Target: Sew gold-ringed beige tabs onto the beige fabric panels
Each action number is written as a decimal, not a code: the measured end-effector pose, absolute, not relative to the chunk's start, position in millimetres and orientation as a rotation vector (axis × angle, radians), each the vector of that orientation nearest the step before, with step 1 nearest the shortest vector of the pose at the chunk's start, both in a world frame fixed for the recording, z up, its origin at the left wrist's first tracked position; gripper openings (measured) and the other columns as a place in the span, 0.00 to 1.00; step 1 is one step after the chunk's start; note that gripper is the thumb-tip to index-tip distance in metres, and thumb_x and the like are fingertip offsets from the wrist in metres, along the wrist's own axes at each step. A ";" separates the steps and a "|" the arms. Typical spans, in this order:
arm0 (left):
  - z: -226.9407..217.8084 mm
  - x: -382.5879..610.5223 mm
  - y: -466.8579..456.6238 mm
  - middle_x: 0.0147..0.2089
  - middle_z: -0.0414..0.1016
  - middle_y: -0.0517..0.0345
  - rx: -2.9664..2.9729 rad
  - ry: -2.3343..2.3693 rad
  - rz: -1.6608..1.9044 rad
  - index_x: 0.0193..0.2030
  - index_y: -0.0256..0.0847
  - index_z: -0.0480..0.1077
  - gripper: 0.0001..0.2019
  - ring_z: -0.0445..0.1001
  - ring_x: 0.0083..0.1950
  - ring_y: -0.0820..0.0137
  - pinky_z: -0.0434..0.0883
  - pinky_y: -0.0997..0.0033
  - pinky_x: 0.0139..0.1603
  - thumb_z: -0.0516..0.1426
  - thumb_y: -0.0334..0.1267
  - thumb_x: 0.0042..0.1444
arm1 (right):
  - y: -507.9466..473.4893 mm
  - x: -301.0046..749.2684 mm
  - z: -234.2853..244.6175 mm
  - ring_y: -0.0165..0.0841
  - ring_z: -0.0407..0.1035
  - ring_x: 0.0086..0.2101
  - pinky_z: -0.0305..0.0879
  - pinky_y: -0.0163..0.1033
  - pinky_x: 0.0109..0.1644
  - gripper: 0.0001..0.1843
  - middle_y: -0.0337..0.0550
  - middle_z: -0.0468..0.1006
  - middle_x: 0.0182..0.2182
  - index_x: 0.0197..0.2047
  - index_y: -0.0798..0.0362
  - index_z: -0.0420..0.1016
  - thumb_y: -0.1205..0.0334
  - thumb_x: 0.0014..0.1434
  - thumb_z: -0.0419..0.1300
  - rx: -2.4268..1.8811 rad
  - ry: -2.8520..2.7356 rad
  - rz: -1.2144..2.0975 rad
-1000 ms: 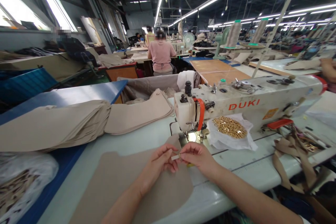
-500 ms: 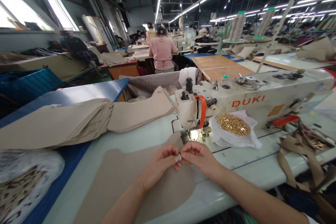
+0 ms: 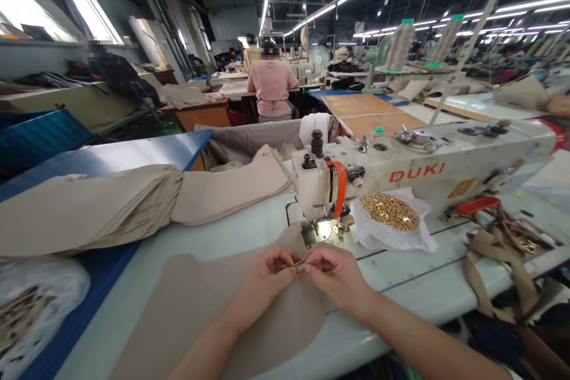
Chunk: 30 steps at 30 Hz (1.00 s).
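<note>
My left hand (image 3: 274, 270) and my right hand (image 3: 333, 273) meet in front of the sewing machine (image 3: 369, 172), fingertips pinched. Between them is a small narrow beige fabric strip (image 3: 300, 265), held at both ends. A yellowish bit shows under my right fingers, too small to make out. Below my hands a large beige fabric panel (image 3: 214, 309) lies flat on the pale table (image 3: 146, 285), its far tip close to the lit needle area (image 3: 321, 230). Just right of the needle, gold metal rings (image 3: 389, 211) are heaped on white paper (image 3: 369, 234).
Stacked beige panels (image 3: 231, 190) lie left of the machine. A plastic bag (image 3: 66, 285) of short beige strips is at lower left. Beige straps (image 3: 487, 255) hang over the table's right edge. Ahead, a person in pink (image 3: 272, 83) sits facing away.
The strip has turned between my fingers, and the metal glint on it no longer shows. My hands stay together in nearly the same place. The view has shifted slightly.
</note>
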State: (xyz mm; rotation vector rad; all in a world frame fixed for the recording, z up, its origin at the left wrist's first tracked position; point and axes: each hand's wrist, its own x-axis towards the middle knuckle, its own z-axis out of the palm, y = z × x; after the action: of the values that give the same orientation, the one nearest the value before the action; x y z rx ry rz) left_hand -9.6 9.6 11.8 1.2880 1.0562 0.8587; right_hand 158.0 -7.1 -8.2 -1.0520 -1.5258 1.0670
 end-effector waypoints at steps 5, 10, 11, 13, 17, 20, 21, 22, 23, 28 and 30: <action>16.1 -6.6 8.9 0.27 0.71 0.62 1.250 1.071 0.879 0.21 0.39 0.66 0.09 0.68 0.29 0.73 0.65 0.74 0.33 0.62 0.38 0.41 | -6.8 153.0 -12.0 0.28 0.65 0.26 0.63 0.32 0.31 0.03 0.38 0.72 0.25 0.24 0.53 0.68 0.66 0.49 0.57 -1.066 -1.357 1.136; 14.7 -6.1 9.4 0.26 0.72 0.62 1.223 1.096 0.888 0.23 0.39 0.67 0.09 0.68 0.28 0.74 0.66 0.75 0.32 0.63 0.39 0.41 | -6.7 150.4 -12.2 0.28 0.65 0.24 0.64 0.33 0.31 0.03 0.38 0.73 0.24 0.25 0.53 0.69 0.65 0.49 0.57 -1.112 -1.323 1.139; 13.7 -6.0 9.0 0.26 0.72 0.62 1.213 1.105 0.892 0.24 0.39 0.67 0.10 0.68 0.28 0.74 0.66 0.75 0.32 0.64 0.40 0.41 | -6.6 150.4 -12.4 0.28 0.65 0.24 0.64 0.33 0.30 0.03 0.38 0.73 0.24 0.25 0.53 0.69 0.65 0.49 0.57 -1.122 -1.329 1.129; 11.7 -5.4 7.8 0.25 0.72 0.63 1.202 1.119 0.914 0.25 0.39 0.67 0.11 0.68 0.28 0.74 0.66 0.75 0.32 0.65 0.40 0.41 | -6.8 150.7 -13.0 0.28 0.65 0.24 0.63 0.33 0.30 0.03 0.37 0.73 0.24 0.25 0.52 0.69 0.65 0.49 0.57 -1.141 -1.351 1.096; 10.7 -3.3 5.4 0.25 0.70 0.65 1.250 1.123 0.977 0.25 0.40 0.67 0.10 0.68 0.28 0.74 0.66 0.75 0.31 0.64 0.39 0.42 | -7.9 151.4 -12.8 0.29 0.67 0.26 0.64 0.32 0.32 0.04 0.37 0.74 0.24 0.24 0.52 0.69 0.66 0.50 0.58 -1.149 -1.377 1.070; 11.7 -2.9 4.4 0.25 0.70 0.65 1.289 1.112 1.005 0.25 0.40 0.66 0.08 0.69 0.28 0.74 0.66 0.76 0.32 0.62 0.37 0.43 | -8.2 151.9 -12.6 0.29 0.69 0.27 0.65 0.33 0.33 0.02 0.36 0.75 0.24 0.27 0.52 0.70 0.65 0.50 0.59 -1.123 -1.329 1.160; 11.7 -3.1 4.3 0.25 0.70 0.64 1.299 1.112 1.007 0.26 0.40 0.66 0.07 0.69 0.28 0.74 0.67 0.75 0.32 0.62 0.36 0.43 | -8.1 152.2 -12.9 0.29 0.70 0.27 0.66 0.33 0.33 0.01 0.36 0.76 0.24 0.29 0.52 0.71 0.64 0.50 0.60 -1.097 -1.293 1.216; 11.4 -3.6 4.1 0.25 0.71 0.64 1.313 1.112 1.008 0.26 0.39 0.66 0.07 0.70 0.28 0.74 0.67 0.75 0.32 0.62 0.36 0.43 | -7.8 152.6 -13.4 0.29 0.71 0.27 0.66 0.33 0.34 0.03 0.36 0.76 0.25 0.31 0.51 0.71 0.64 0.50 0.60 -1.067 -1.252 1.275; 10.8 -4.1 4.0 0.25 0.70 0.64 1.330 1.113 1.008 0.26 0.39 0.66 0.07 0.70 0.28 0.74 0.67 0.75 0.32 0.61 0.35 0.44 | -7.4 153.2 -14.0 0.30 0.72 0.28 0.67 0.34 0.34 0.05 0.36 0.77 0.26 0.33 0.51 0.71 0.63 0.50 0.61 -1.041 -1.219 1.324; 7.1 -6.9 3.3 0.26 0.70 0.63 1.457 1.145 0.987 0.27 0.40 0.66 0.04 0.69 0.29 0.73 0.68 0.75 0.32 0.59 0.34 0.46 | -5.2 158.6 -13.4 0.29 0.71 0.27 0.66 0.33 0.33 0.03 0.36 0.76 0.24 0.30 0.52 0.75 0.62 0.51 0.60 -1.098 -1.321 1.351; 8.0 -7.4 2.8 0.26 0.70 0.63 1.501 1.161 0.963 0.27 0.40 0.67 0.03 0.70 0.29 0.73 0.68 0.75 0.32 0.59 0.33 0.46 | -4.4 160.7 -11.2 0.29 0.69 0.26 0.64 0.32 0.32 0.03 0.36 0.75 0.23 0.29 0.52 0.75 0.63 0.52 0.60 -1.131 -1.400 1.306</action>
State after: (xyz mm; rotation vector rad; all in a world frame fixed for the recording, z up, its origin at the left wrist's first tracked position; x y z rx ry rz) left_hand -7.4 2.8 8.0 1.5006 1.1608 0.9634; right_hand 160.7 -4.4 -11.2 -1.1305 -1.3997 1.3062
